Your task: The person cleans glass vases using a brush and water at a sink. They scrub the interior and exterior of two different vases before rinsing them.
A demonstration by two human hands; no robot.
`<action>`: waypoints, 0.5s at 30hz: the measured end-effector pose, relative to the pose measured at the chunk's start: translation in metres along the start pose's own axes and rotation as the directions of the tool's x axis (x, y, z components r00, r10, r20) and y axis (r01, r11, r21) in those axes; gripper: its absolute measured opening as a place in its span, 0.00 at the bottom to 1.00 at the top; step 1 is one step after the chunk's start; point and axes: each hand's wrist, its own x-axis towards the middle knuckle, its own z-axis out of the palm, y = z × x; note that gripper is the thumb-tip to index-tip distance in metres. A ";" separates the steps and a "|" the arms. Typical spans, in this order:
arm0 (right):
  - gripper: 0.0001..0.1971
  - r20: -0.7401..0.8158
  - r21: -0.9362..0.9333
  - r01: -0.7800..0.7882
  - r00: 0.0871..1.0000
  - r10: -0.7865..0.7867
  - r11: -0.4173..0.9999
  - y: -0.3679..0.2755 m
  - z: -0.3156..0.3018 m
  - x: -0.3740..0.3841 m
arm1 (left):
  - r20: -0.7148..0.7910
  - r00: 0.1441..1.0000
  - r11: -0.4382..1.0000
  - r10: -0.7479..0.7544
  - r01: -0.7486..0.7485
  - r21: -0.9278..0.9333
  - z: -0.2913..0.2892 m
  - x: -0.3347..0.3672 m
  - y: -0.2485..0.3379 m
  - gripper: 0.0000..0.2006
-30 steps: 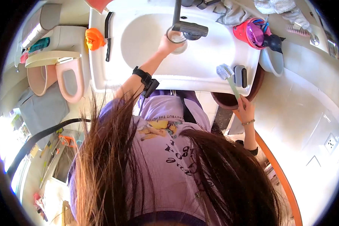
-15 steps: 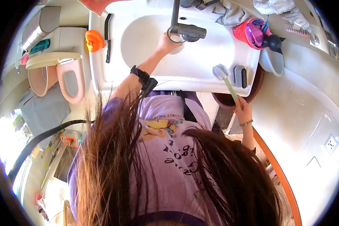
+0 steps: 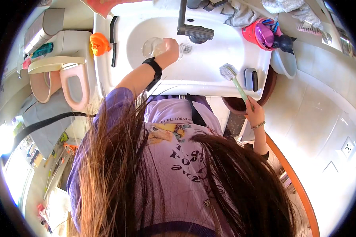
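Over the white sink basin [image 3: 221, 59], my left hand [image 3: 169, 52] is closed around a clear drinking glass [image 3: 149, 48]. The glass is tipped on its side, its round end facing left, and my fingers cover its middle. A dark grey faucet [image 3: 197, 31] reaches over the basin just to the right of this hand. Near the sink's front right, my right hand [image 3: 255, 111] grips the pale green handle of a bottle brush [image 3: 228, 72]. Its white bristle head points up and left above the sink's front rim, apart from the glass.
An orange cloth [image 3: 99, 44] and a long black-handled knife [image 3: 113, 43] lie along the sink's left edge. On the right rim are a grey scrubbing block [image 3: 250, 79] and a red container [image 3: 255, 35] of mixed items. Grey rags [image 3: 241, 15] lie behind. A toilet [image 3: 74, 89] stands at left.
My left hand has moved left from under the faucet, bringing the glass along and tipping it sideways. The brush in my right hand has shifted slightly left and toward the back.
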 end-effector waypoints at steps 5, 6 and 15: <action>0.14 0.009 -0.036 -0.038 0.999 0.039 0.999 0.002 0.003 -0.003 | 0.006 0.977 0.890 0.214 -0.197 0.411 -0.016 -0.037 -0.007 0.12; 0.14 0.010 -0.064 -0.037 0.999 0.038 0.997 -0.001 0.002 -0.004 | 0.029 0.980 0.890 0.198 -0.192 0.413 -0.026 -0.045 -0.008 0.12; 0.14 -0.022 -0.049 -0.012 1.000 0.011 0.999 0.003 0.004 -0.009 | 0.130 0.990 0.980 -0.051 0.074 -0.184 0.011 0.008 -0.014 0.13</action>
